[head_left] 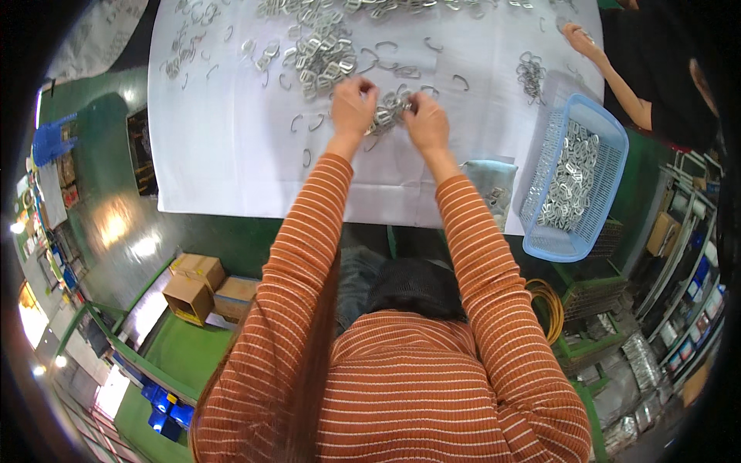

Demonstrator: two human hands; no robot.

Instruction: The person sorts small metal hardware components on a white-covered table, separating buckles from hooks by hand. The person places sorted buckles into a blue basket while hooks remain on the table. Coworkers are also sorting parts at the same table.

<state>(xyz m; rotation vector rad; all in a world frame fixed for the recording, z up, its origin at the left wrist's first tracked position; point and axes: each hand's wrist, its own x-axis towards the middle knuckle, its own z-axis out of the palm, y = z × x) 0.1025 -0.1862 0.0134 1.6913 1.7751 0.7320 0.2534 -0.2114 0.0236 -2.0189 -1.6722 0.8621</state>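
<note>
My left hand (354,106) is over the white-covered table (231,166), its fingers curled together at the left side of a small heap of silver metal buckles (386,116). What its fingertips hold, if anything, is too small to make out. From the other side, my right hand (427,122) pinches at a metal buckle on the heap's right edge. Loose C-shaped metal hooks (461,82) lie scattered around both hands. Just beyond my left hand a larger pile of slotted metal buckles (320,60) spreads toward the far edge.
A blue plastic basket (610,185) full of metal pieces sits at the table's right edge. Beside my right forearm lies a clear bag (494,179) with metal parts. At the far right, a co-worker's hand (583,40) is near a small cluster of hooks (531,77). Cardboard boxes (197,270) stand lower left.
</note>
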